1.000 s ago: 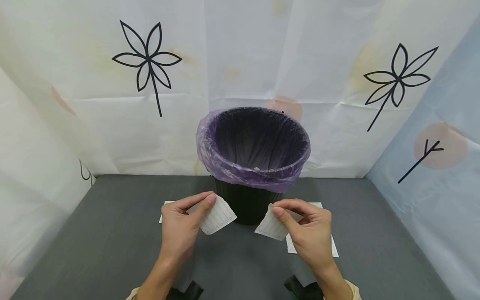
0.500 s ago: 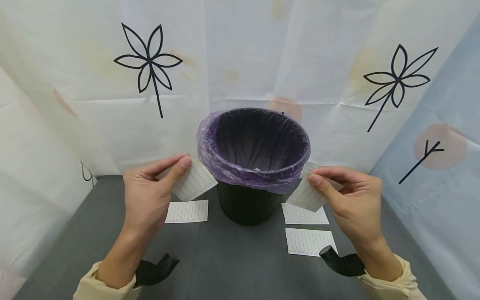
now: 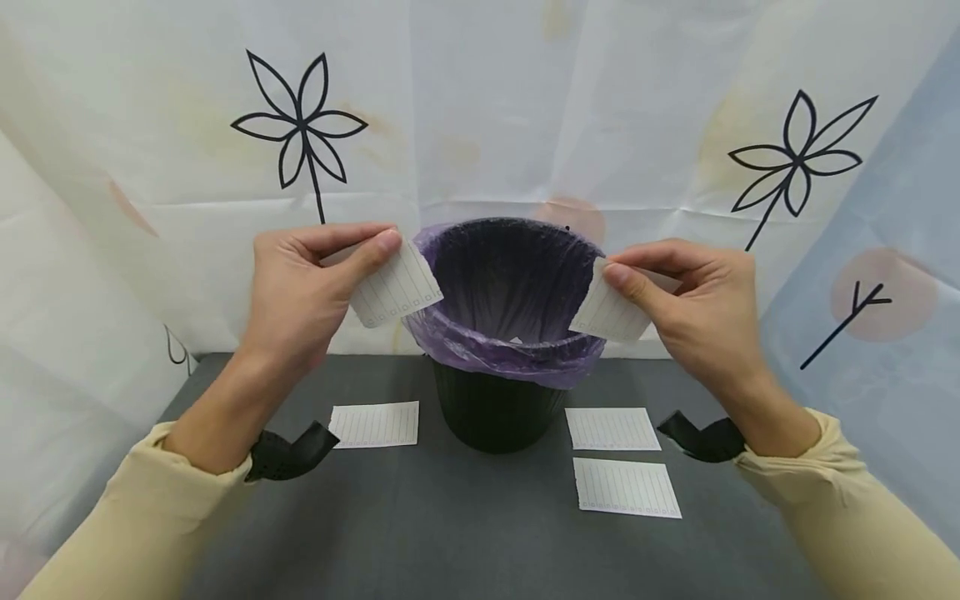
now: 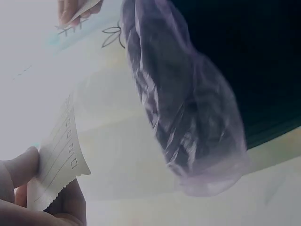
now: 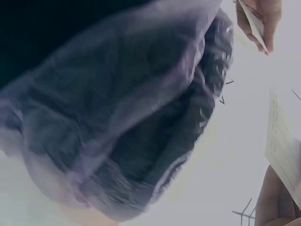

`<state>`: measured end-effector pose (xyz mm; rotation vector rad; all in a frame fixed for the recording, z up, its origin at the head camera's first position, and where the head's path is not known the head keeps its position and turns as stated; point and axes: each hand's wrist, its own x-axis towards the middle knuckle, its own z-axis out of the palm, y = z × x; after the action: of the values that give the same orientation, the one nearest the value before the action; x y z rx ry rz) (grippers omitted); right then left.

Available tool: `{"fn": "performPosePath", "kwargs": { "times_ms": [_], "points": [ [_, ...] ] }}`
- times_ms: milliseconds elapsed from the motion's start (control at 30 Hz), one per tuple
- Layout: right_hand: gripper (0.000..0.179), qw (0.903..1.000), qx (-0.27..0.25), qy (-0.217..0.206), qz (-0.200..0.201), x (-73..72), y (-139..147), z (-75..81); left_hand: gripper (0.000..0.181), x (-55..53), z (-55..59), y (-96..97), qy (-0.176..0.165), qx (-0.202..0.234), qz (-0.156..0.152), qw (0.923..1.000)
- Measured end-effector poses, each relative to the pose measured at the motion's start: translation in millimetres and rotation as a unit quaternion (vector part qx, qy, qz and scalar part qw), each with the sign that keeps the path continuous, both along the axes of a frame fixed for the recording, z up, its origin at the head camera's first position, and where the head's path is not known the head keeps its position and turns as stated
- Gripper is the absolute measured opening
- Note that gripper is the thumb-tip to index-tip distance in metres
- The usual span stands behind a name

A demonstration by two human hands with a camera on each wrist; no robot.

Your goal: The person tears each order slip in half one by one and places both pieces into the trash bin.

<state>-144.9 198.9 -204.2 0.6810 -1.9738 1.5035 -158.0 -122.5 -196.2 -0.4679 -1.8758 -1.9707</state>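
My left hand (image 3: 311,283) pinches a torn piece of lined paper (image 3: 397,287) between thumb and fingers, up at the left rim of the trash can (image 3: 498,408). A second torn piece of lined paper (image 3: 611,308) is pinched by my right hand (image 3: 686,304) at the right rim. A purple bag (image 3: 487,358) lines the black can and folds over its rim. In the left wrist view, small printed boxes and a ragged edge show on the left paper (image 4: 59,157). The right wrist view catches part of the right paper (image 5: 282,141) beside the bag (image 5: 108,108).
One lined paper piece (image 3: 375,425) lies on the dark grey table (image 3: 465,525) left of the can. Two more, an upper piece (image 3: 612,429) and a lower piece (image 3: 627,487), lie to its right. A white cloth (image 3: 480,108) with leaf drawings hangs behind.
Both hands have risen from low before the can, moved apart, then up to its rim with their paper pieces. The papers on the table have come into fuller view.
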Motion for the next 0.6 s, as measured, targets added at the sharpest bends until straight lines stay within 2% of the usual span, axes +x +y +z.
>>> {"fn": "performPosePath", "kwargs": {
  "times_ms": [133,333,600],
  "points": [
    [0.009,0.9992,0.04,0.006,-0.007,-10.4,-6,12.9,0.017,-13.0,13.1,6.2,0.003,-0.027,-0.006,0.9996],
    [0.006,0.9955,0.093,0.011,-0.017,-25.4,-18,25.7,0.019,-25.7,29.9,23.0,-0.015,-0.092,-0.007,0.9956],
    [0.01,0.9945,0.104,-0.001,0.01,-42.1,-31,32.5,0.018,-39.6,35.7,47.7,-0.027,-0.156,-0.017,0.9873]
  ]
}}
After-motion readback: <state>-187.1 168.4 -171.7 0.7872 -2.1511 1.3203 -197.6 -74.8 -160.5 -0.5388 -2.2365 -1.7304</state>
